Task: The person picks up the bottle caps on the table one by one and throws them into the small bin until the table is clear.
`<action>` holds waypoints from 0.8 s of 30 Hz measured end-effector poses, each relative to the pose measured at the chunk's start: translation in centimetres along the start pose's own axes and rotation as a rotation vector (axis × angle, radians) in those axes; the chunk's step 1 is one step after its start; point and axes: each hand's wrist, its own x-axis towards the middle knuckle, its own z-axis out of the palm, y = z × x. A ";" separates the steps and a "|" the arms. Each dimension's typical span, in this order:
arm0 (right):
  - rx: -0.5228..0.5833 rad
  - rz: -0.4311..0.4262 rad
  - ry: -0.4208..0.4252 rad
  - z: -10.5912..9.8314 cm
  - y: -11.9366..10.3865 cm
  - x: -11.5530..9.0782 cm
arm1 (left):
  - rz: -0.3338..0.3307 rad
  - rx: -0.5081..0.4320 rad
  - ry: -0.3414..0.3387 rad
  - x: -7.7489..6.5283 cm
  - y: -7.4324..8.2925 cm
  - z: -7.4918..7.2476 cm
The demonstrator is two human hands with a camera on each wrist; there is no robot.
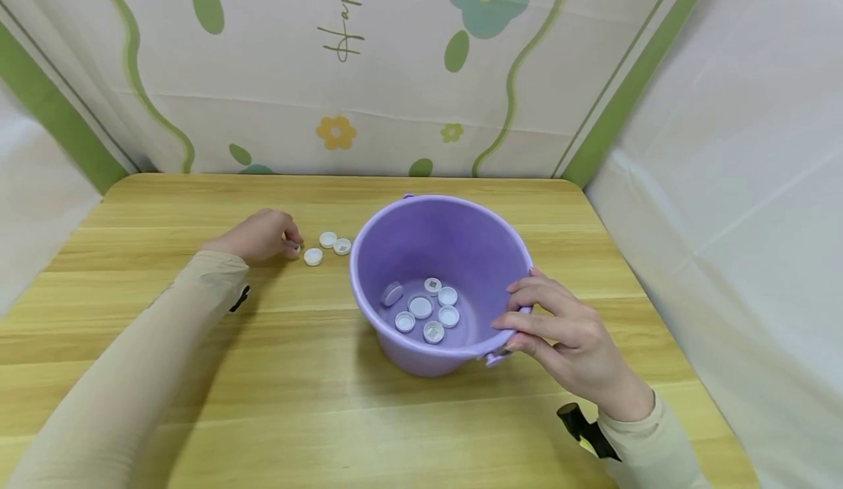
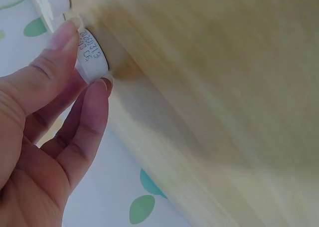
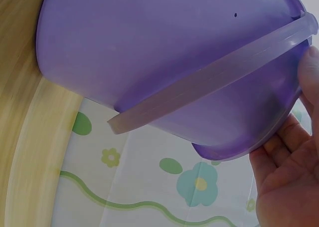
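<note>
In the head view my left hand (image 1: 259,237) is low over the left part of the table. The left wrist view shows its thumb and fingers pinching a small white bottle cap (image 2: 92,57) by its edge, with dark printing on the side. Just right of this hand, three more white caps (image 1: 313,257) lie on the wood. My right hand (image 1: 573,335) grips the right rim of a purple bucket (image 1: 441,229), fingers inside and thumb outside. Several white caps (image 1: 420,307) lie on the bucket's bottom, and one leans against its wall.
The bucket's handle (image 3: 214,80) hangs down along its outer side. Under everything is a wood-grain table (image 1: 283,401). A flowered cloth (image 1: 395,72) rises behind the table's far edge, with white sheeting (image 1: 744,203) on the right.
</note>
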 end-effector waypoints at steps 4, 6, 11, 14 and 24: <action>-0.005 -0.001 -0.004 0.0 0.0 0.0 | -0.008 -0.003 -0.003 -0.1 0.0 0.0; -0.010 -0.002 -0.006 -0.1 0.0 0.0 | -0.010 -0.004 -0.009 -0.2 0.0 0.0; -0.015 -0.002 -0.007 -0.1 0.0 -0.1 | -0.019 -0.002 -0.023 0.1 0.0 -0.1; -0.026 -0.002 -0.008 -0.1 0.0 -0.1 | -0.018 0.005 -0.031 0.2 0.0 -0.2; -0.028 -0.005 -0.015 -0.4 0.0 -0.1 | 0.028 0.009 -0.103 0.4 0.0 -0.7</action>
